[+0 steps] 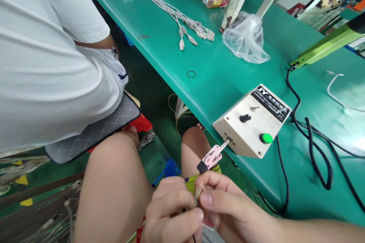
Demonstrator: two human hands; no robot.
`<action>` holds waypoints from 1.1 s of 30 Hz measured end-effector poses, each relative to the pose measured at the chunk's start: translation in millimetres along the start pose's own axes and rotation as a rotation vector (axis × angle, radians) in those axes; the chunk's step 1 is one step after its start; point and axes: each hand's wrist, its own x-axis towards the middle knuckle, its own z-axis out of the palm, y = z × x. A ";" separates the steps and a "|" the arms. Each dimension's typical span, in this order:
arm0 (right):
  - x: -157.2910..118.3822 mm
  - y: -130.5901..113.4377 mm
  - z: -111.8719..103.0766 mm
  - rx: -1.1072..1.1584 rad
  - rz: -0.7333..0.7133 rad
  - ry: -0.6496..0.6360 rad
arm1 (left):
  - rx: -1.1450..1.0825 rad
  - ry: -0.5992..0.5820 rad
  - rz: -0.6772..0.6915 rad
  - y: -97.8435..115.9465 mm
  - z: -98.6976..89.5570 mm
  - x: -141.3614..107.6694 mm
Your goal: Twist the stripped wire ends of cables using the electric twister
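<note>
Both bare hands are close together at the bottom of my view, low over the wearer's lap. The left hand (173, 209) and right hand (228, 199) have their fingers pinched closed on thin wires (197, 196), one green; the fingers hide most of the length, so I cannot tell how firm the hold is. Just beyond the right hand, a pink clip (212, 157) with a dark tip sticks out on a metal shaft from a beige control box (246, 127), which sits at the edge of a green tabletop (196, 97). Whether the shaft is turning, I cannot tell. I judge that strands this fine could slip or bend under an uneven pinch. If the shaft spun, the nearby clip could catch fingers or wire. A tug on the loose black cord (310, 140) could shift the box.
</note>
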 end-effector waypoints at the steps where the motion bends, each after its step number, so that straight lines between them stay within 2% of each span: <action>1: 0.0 0.1 0.0 0.000 -0.001 -0.003 | -0.032 -0.011 0.034 -1.1 -0.4 -0.4; 4: -0.1 0.0 0.3 0.013 -0.007 -0.003 | -0.097 -0.052 0.085 -0.8 -0.3 3.6; 10: -0.6 -2.3 2.1 -0.015 0.012 0.071 | -0.129 -0.060 0.056 5.1 3.9 9.5; 14: 0.1 -7.9 5.5 -0.006 -0.117 0.090 | -0.095 -0.014 0.032 7.0 3.2 10.5; 18: 1.2 -15.4 7.5 0.080 -0.229 0.146 | 0.018 0.086 -0.010 9.3 -0.3 20.5; 23: 2.0 -17.3 6.0 0.091 -0.221 0.093 | 0.097 0.115 0.010 6.5 -2.4 26.6; 28: 1.8 -16.3 4.8 0.127 -0.232 0.139 | 0.134 0.080 0.008 2.5 -2.2 21.8; 33: 2.1 -16.6 3.2 0.161 -0.245 0.053 | 0.130 0.053 0.013 -0.6 -2.1 18.1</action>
